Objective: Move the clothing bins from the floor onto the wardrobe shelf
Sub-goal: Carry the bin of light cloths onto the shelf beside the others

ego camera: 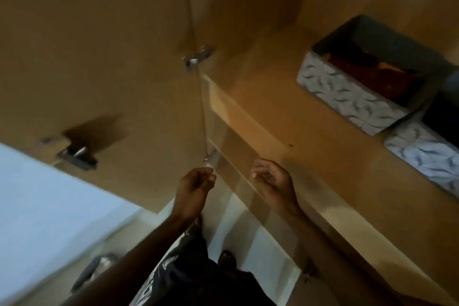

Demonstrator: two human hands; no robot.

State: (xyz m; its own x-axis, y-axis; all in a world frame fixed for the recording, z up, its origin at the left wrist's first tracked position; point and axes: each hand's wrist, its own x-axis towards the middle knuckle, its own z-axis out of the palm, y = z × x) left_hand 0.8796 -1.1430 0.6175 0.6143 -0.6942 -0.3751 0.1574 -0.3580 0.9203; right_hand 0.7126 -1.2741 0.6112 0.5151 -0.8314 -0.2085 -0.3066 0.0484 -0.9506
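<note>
Two grey fabric bins with a white feather pattern stand on the wooden wardrobe shelf (285, 117) at the right. The nearer-to-centre bin (347, 97) holds dark and orange clothes. The second bin (427, 154) sits beside it at the right edge, partly cut off. My left hand (196, 189) and my right hand (273, 181) hang empty in front of the shelf's edge, fingers loosely curled and apart, well left of the bins. Another grey bin (96, 268) lies blurred on the floor at the lower left.
The open wardrobe door (99, 57) fills the left, with a metal handle (74, 154) and hinges (198, 57). Lower shelves (248, 206) sit below my hands. My legs and a foot (226, 258) stand on the pale floor. A white wall (37, 206) is at the far left.
</note>
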